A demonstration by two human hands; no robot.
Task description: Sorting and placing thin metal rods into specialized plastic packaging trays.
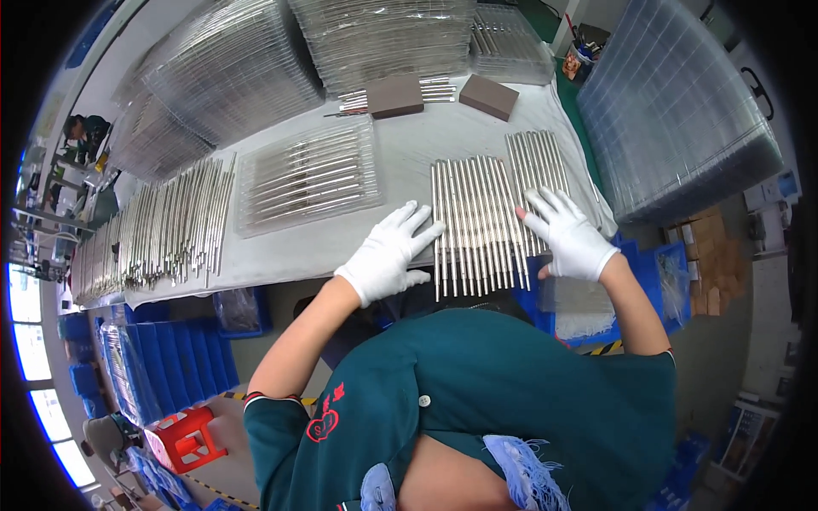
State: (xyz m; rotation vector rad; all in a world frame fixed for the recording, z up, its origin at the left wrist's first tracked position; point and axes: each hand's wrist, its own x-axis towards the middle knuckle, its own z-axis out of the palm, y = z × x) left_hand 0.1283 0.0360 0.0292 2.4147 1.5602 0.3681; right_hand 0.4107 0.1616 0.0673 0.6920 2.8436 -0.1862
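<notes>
White-covered worktop (400,247) in a factory room, seen from above. Row of thin metal rods (477,226) lies side by side at its near edge, right in front of the person. Left hand (388,251), white glove, rests flat against the row's left flank, fingers together, clamped on nothing. Right hand (569,234), also gloved, lies on the row's right side, fingers spread and pressing down. Judgement: squaring the row goes best with both palms flat, even pressure, rods parallel and none riding over another. Second short row of rods (537,157) sits just behind. Clear tray of rods (311,175) to the left, loose rods (162,230) farther left, stacked trays (383,34) and two brown blocks (396,95) at the back.
</notes>
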